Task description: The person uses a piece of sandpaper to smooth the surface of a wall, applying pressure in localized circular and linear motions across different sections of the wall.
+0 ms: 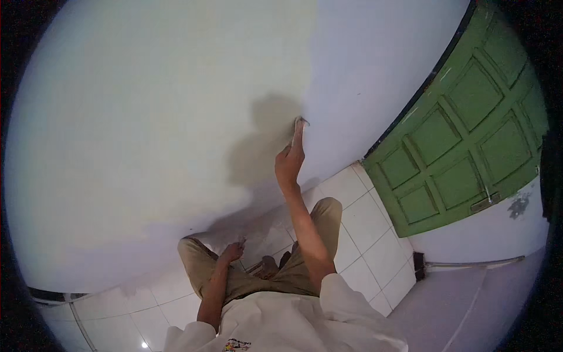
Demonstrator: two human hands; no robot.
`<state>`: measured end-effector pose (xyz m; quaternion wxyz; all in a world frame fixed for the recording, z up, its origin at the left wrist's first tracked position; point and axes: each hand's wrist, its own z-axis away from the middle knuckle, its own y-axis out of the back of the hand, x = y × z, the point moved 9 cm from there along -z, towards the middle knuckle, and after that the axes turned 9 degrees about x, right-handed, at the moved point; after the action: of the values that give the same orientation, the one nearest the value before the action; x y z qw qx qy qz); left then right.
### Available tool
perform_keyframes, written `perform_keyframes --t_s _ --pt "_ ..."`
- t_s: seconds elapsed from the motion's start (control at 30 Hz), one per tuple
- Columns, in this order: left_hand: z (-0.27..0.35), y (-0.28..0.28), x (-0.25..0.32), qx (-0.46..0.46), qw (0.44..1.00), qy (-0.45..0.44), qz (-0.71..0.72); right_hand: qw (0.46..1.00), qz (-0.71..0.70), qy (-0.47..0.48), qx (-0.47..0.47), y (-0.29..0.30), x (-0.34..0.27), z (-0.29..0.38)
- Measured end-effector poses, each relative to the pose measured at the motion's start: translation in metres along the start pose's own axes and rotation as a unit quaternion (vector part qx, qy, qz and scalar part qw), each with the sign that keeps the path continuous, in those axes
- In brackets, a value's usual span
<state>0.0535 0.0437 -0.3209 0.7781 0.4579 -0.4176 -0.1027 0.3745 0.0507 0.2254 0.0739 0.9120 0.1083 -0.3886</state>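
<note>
My right hand (290, 163) is raised against the wall (176, 110), its fingers stretched up around a small, thin tool (301, 119) whose tip touches the surface; its exact kind is too small to tell. The tip lies where a pale yellowish area of the wall meets a lilac-white one. Down by my left knee, my left hand (233, 252) is partly curled, with something small at its fingertips (243, 240) that I cannot make out. A shadow of my arm and head falls on the wall left of my right hand.
At the right stands a green panelled wooden door (448, 145) with a metal handle (489, 200). White floor tiles (356, 229) run along the foot of the wall. My bent knees are close to the wall. A brownish object (264, 267) lies on the floor between my legs.
</note>
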Motion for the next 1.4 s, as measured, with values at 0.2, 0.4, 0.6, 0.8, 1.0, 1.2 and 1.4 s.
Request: perform_keyframes --t_s 0.2,0.4,0.6,0.8,1.0,1.2,1.4 --pt "-0.009 -0.012 0.051 -0.107 0.987 0.073 0.092 0.994 0.049 -0.093 0.022 0.028 0.073 0.024" --pt "-0.013 -0.011 0.054 -0.129 0.992 -0.001 -0.009 0.979 0.073 -0.182 0.045 0.035 0.123 0.039" --pt "-0.007 -0.013 0.060 -0.130 0.990 -0.042 -0.032 0.997 0.031 -0.064 0.018 0.030 0.059 0.001" --pt "-0.006 -0.008 0.068 -0.173 0.983 0.053 0.016 0.993 0.084 -0.078 0.028 0.028 0.054 -0.004" --pt "0.001 0.011 0.081 -0.145 0.989 -0.008 -0.038 0.992 0.064 -0.083 0.065 0.023 0.051 -0.002" --pt "-0.004 0.011 0.097 -0.180 0.983 0.038 -0.003 0.987 0.096 -0.071 0.108 0.043 0.066 -0.003" --pt "-0.001 -0.003 0.084 -0.173 0.982 -0.041 -0.056 0.992 0.023 -0.023 0.125 0.046 0.042 -0.008"
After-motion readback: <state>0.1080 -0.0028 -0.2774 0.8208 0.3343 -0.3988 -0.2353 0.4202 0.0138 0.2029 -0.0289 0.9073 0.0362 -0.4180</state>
